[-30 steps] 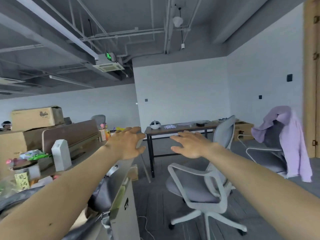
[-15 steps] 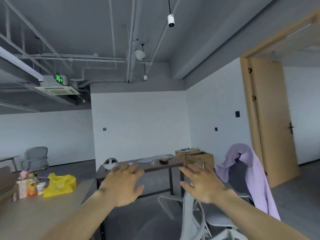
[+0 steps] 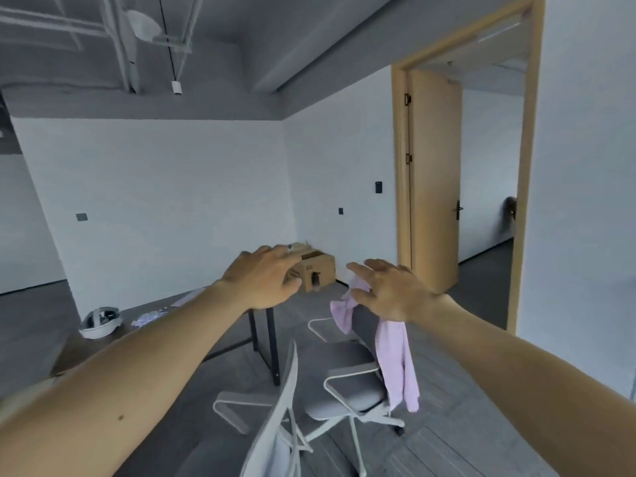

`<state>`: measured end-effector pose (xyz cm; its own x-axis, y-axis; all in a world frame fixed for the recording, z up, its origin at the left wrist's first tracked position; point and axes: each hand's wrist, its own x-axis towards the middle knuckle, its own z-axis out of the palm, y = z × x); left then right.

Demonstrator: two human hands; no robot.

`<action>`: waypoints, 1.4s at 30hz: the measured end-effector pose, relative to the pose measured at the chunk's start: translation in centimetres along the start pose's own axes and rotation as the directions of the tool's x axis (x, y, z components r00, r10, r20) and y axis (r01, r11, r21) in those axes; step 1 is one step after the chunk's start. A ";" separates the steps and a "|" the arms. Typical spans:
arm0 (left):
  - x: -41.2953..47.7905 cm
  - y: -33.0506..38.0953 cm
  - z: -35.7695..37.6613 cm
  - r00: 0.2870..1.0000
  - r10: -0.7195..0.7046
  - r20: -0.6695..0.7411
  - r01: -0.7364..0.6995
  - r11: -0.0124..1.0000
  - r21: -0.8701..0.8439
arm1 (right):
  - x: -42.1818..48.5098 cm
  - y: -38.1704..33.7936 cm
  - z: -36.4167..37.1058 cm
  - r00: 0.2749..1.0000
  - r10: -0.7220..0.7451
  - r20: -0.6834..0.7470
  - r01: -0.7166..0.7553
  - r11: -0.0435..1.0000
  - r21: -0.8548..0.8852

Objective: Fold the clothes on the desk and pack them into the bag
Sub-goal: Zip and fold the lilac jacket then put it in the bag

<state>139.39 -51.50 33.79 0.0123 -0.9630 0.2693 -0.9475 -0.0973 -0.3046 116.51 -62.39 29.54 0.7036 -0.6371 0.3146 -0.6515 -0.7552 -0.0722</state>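
Out over the chair (image 3: 344,387) draped with a pink garment (image 3: 395,359), left hand (image 3: 265,277) and right hand (image 3: 389,290) spread, empty; view has swung right, folding likely not begun.

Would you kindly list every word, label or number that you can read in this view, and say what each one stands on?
No text here can be read.
Cardboard box by the far wall: dark printed marks on its side, too small and blurred to read.

Soft daylight, motion blur, wide-angle warping
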 end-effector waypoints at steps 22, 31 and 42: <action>32.4 -3.4 21.2 0.997 0.062 0.052 -0.043 0.950 -0.309 | 18.8 19.8 12.5 0.905 0.289 0.313 -0.243 0.954 -0.177; 44.7 -1.4 36.1 0.953 0.156 0.258 -0.004 0.862 -0.507 | 26.8 29.3 21.7 0.798 0.394 0.457 -0.370 0.918 -0.146; 59.7 1.9 49.1 0.878 0.067 0.475 0.237 0.800 -0.551 | 40.9 45.3 33.7 0.772 0.309 0.555 -0.375 0.927 0.005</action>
<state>154.05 -121.51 4.40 0.0992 -0.9709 -0.2178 -0.9312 -0.1678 0.3237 125.32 -127.85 7.28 0.4993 -0.8113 -0.3043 -0.8663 -0.4622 -0.1892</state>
